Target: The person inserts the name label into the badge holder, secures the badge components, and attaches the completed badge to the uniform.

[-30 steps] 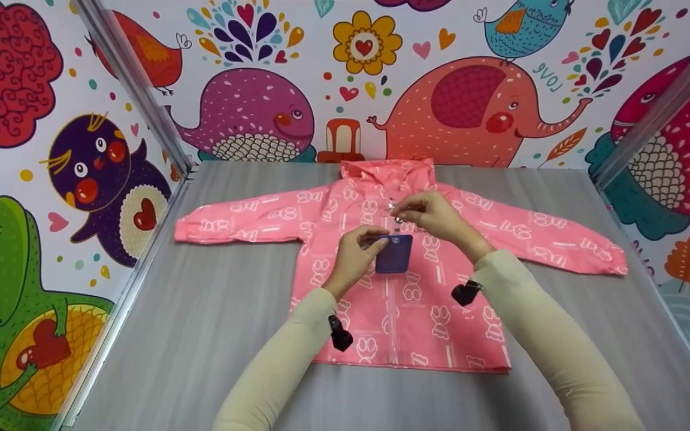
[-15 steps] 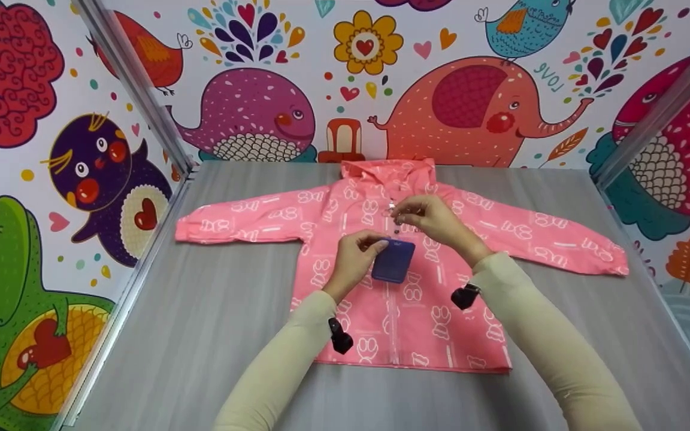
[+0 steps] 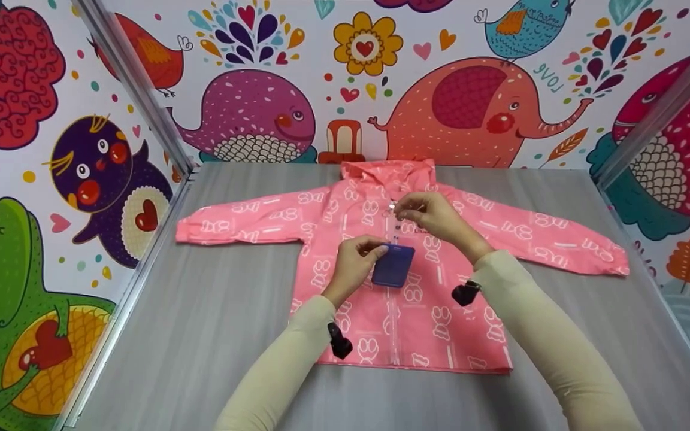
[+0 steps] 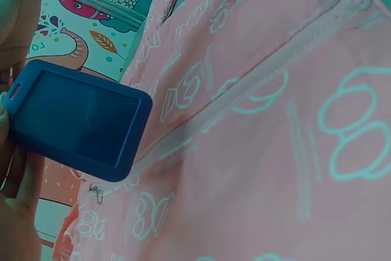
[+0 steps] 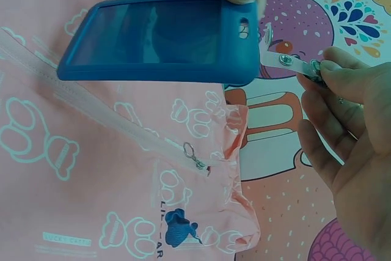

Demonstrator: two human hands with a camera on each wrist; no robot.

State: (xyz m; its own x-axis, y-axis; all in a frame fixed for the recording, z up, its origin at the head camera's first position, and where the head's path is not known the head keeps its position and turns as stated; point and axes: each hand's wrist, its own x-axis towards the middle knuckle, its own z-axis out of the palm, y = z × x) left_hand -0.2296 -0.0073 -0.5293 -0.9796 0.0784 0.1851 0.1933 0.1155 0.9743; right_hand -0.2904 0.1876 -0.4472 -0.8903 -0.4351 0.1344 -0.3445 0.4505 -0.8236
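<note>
A blue badge holder point(image 3: 393, 267) with a clear window hangs over the middle of a spread pink jacket point(image 3: 471, 335). My left hand point(image 3: 356, 263) pinches it at the slotted end, with the thumb on its face in the right wrist view. My right hand point(image 3: 432, 216) pinches a small metal clip point(image 5: 315, 73) beyond that end. Between the hands runs a short clear strap point(image 5: 287, 60) with snap studs. Whether the strap passes through the slot is partly hidden by my left fingers. The jacket's zip pull point(image 5: 194, 157) lies below the badge holder in the right wrist view.
The jacket lies face up with both sleeves stretched out on a grey table point(image 3: 201, 323). Walls printed with cartoon animals point(image 3: 459, 114) rise behind and at both sides. Black wrist mounts point(image 3: 340, 341) sit on both sleeves of the person.
My left hand and the badge holder have moved slightly down, toward the person, and the holder has tilted. The gap to my right hand has widened; the right hand is nearly still.
</note>
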